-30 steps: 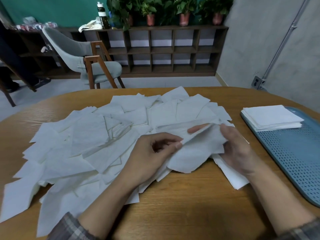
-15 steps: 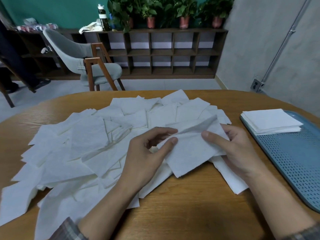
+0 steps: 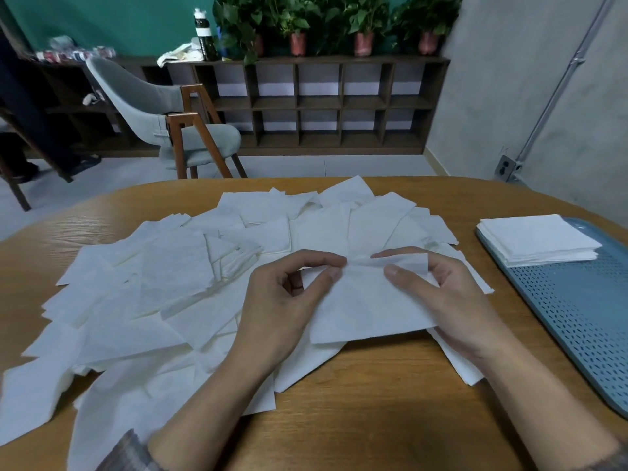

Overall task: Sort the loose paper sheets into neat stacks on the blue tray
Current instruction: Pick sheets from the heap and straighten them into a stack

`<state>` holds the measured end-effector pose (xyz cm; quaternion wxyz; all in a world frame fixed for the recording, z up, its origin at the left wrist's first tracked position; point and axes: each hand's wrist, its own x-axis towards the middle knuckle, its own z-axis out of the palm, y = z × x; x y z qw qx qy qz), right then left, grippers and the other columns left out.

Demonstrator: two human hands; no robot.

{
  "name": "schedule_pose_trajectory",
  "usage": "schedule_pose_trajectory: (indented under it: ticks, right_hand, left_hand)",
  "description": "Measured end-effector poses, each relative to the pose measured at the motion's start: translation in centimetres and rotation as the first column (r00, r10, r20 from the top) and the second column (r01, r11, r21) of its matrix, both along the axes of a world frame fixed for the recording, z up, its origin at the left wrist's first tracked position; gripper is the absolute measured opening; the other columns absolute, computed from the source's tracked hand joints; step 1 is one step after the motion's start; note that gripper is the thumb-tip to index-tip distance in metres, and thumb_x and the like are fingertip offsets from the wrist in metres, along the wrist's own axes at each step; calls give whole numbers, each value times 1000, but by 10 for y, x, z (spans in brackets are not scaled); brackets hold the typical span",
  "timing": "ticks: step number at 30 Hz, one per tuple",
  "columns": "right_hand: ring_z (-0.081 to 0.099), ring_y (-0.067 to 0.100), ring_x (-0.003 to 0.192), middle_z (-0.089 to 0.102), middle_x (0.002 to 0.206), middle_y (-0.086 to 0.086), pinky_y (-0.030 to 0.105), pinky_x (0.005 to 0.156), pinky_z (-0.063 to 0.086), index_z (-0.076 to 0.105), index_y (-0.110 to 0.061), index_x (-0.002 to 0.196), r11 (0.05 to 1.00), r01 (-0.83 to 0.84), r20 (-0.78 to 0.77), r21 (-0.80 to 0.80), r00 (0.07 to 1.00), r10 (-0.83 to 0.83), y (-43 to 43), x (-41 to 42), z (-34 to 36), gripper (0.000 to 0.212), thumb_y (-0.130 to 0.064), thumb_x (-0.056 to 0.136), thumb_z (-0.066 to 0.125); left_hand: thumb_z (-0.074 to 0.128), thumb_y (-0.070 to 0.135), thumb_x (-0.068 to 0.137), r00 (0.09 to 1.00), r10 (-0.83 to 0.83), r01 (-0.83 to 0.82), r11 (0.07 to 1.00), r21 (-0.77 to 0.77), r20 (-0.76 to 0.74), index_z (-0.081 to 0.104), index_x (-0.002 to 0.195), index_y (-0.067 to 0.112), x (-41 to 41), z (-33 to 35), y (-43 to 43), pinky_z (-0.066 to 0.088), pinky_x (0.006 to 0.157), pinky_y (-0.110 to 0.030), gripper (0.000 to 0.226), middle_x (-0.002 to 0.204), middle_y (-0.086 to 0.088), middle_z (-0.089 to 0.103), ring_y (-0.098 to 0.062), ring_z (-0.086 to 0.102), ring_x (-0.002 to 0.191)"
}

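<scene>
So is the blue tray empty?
No, a neat stack of paper sits at the far end of the tray.

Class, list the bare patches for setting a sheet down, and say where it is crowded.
Free: blue tray nearer than its neat stack; the table strip between tray and loose sheets; also between the forearms. Crowded: left and centre, around the left hand and right hand.

Wooden table [image 3: 356, 419], paper sheets [image 3: 163, 287] (loose), blue tray [image 3: 584, 321]

The one head-worn camera looks forward and down, close over the table [image 3: 373, 419]; shelf [image 3: 339, 103] at twelve o'clock, blue tray [image 3: 577, 317] at three.
</scene>
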<state>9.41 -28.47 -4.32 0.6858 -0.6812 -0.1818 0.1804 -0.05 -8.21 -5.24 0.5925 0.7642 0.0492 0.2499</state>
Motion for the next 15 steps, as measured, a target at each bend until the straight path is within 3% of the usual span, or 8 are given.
schedule_pose_trajectory:
  ticks: [6,10,13,15]
  right_hand:
    - [75,9,106,79,113,-9,20,79,59,77,-23,117,1000,-5,25,-5,1000,5,1,-4,3,23,-20,97,69]
    - [69,4,115,74,122,-18,32,93,56,78,-32,115,999,24,109,-37,994,-20,3,-4,2,23,-23,95,71]
    - [55,-7,129,64,135,-28,23,105,43,72,-43,123,994,49,243,-95,970,-25,3,-2,0,33,-25,95,72]
    - [39,-17,137,55,141,-36,19,115,30,63,-49,131,987,77,331,-138,943,-27,2,0,-2,43,-30,94,73]
  left_hand:
    - [77,8,94,1000,6,-6,998,-59,-12,84,96,17,1,1,0,42,60,-5,12,93,11,81,7,63,65]
    - [77,7,94,1000,-11,9,998,-64,-20,84,98,16,0,3,-2,44,62,-6,11,96,10,81,6,66,68]
    - [77,8,94,999,-15,11,997,-72,-52,84,98,17,-1,3,-3,44,62,-8,11,96,10,81,5,66,67]
    - [78,16,94,998,11,-12,1000,-18,-55,83,101,26,0,1,-2,49,72,-17,12,103,13,79,-1,72,87]
